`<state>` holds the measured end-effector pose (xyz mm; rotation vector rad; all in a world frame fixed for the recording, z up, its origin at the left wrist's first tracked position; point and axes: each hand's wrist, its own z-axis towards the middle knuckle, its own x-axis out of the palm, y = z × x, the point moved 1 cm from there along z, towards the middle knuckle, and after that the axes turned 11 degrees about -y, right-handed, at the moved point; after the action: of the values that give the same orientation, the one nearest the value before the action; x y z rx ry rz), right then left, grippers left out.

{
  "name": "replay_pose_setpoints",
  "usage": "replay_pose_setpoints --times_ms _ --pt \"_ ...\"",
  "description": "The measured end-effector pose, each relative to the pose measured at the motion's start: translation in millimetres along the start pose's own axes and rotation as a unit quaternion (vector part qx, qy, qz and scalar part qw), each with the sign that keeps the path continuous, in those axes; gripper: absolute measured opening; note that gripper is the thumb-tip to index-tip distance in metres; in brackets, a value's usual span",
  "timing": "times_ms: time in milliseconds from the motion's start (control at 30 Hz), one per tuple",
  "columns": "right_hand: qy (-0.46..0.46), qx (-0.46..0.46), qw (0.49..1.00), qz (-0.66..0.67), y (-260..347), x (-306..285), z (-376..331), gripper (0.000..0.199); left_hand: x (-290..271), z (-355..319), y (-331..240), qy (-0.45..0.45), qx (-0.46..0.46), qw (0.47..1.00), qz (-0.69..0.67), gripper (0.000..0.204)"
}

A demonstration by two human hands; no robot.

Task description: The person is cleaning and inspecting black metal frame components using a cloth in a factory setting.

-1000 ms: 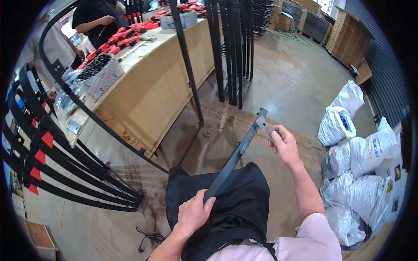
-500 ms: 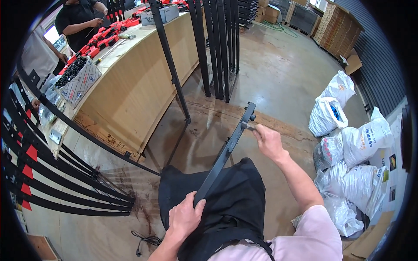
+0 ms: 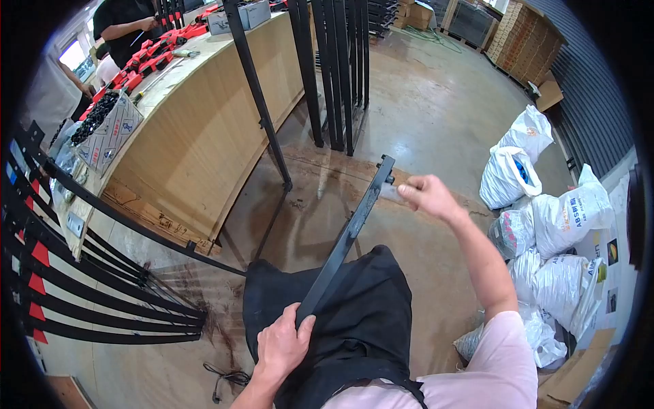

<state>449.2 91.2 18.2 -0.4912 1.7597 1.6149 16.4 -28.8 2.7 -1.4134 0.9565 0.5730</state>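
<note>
Two hands, left hand [image 3: 281, 344], right hand [image 3: 428, 196], black bar [image 3: 347, 235] between

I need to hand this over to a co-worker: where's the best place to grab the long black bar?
Probably the bare middle of the black bar, from its left side: the left hand holds the near end, the right hand works at the far end, leaving that narrow flat stretch free.

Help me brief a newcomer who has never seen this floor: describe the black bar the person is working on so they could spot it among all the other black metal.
Start at the long wooden workbench, then drop to the black apron on the person's lap. The black bar slants across it, left hand gripping its near end, right hand at its far tip. The other black bars stand upright or lie stacked; only this one is held.
</note>
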Motion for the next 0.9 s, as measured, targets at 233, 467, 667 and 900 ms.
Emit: replay_pose_setpoints --times_ms 233,467,667,900 --pt "0.212 0.172 0.946 0.175 -13 -23 40 0.036 -1 5 5 -0.015 0.007 1.000 -0.002 0.047" --pt "0.280 0.203 0.840 0.419 -30 -5 26 0.042 -6 8 10 -0.018 0.008 1.000 -0.010 0.046" --pt "0.077 0.230 0.876 0.416 25 23 -54 0.030 -8 11 7 -0.002 -0.008 0.999 -0.032 0.045" --pt "-0.033 0.277 0.896 0.346 69 103 -163 0.026 4 1 1 0.007 0.002 1.000 -0.019 0.044"
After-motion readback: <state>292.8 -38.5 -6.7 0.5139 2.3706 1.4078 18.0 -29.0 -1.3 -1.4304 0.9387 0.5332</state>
